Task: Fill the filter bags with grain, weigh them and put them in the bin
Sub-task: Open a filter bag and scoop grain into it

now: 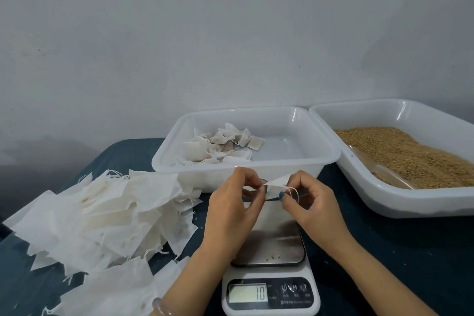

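Note:
Above the scale [269, 244] my two hands hold one small white filter bag [275, 183] between them. My left hand [233, 202] pinches its left edge. My right hand [311, 200] pinches its right side, and the drawstring loops over the fingers. The scale's steel plate carries a few loose grains and its display reads 1.0. A white bin [243, 164] behind the scale holds several filled bags [220, 146] in its left half. A second white tub [359, 179] at the right is full of brown grain [400, 151], with a clear scoop [384, 172] lying in it.
A loose heap of empty white filter bags [102, 215] covers the dark blue table [410, 259] at the left, close to my left forearm. A bare grey wall rises behind the bins. Scattered grains lie on the cloth near the scale.

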`<state>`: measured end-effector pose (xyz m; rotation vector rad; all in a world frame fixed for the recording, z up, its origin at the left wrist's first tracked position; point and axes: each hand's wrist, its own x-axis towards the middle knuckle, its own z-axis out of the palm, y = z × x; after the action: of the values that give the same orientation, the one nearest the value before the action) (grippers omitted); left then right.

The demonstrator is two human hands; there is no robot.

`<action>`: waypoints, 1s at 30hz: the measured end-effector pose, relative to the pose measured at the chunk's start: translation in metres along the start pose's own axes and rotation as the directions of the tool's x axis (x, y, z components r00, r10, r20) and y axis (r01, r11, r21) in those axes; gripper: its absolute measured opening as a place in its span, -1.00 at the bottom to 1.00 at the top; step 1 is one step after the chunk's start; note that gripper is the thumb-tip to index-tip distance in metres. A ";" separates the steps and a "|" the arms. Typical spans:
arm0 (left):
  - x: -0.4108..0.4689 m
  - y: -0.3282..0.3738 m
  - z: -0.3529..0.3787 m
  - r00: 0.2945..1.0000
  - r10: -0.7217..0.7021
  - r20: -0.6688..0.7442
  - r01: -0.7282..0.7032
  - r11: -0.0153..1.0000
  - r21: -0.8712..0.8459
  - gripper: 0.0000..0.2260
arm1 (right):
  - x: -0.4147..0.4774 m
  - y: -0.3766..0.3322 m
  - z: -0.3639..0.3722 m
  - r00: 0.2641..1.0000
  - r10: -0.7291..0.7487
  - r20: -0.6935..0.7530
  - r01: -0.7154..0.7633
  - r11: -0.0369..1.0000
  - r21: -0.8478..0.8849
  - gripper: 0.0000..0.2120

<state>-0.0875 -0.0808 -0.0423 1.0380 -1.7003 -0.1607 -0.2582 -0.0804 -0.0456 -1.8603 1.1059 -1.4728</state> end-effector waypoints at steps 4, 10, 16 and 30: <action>-0.001 0.001 0.000 1.000 0.021 -0.018 -0.020 0.999 0.025 -0.73 | -0.005 -0.001 0.002 0.998 -0.056 -0.031 0.045 0.961 -0.273 -0.88; 0.001 0.004 0.001 0.998 0.057 -0.027 -0.057 0.998 -0.002 -0.73 | -0.006 -0.002 0.002 0.979 -0.184 -0.083 0.128 0.884 -0.450 -0.88; 0.004 0.005 -0.001 0.996 -0.081 -0.048 0.073 0.988 -0.135 -0.75 | -0.009 -0.006 0.002 0.721 -0.688 0.079 0.581 0.539 -0.611 -0.80; 0.007 0.012 -0.004 0.982 -0.186 0.033 0.185 0.914 -0.360 -0.76 | -0.002 0.002 -0.004 0.781 -0.591 0.203 0.520 0.434 -0.735 -0.84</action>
<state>-0.0905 -0.0768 -0.0293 0.9160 -1.4947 -0.5760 -0.2627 -0.0792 -0.0469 -3.0478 1.3641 -1.5369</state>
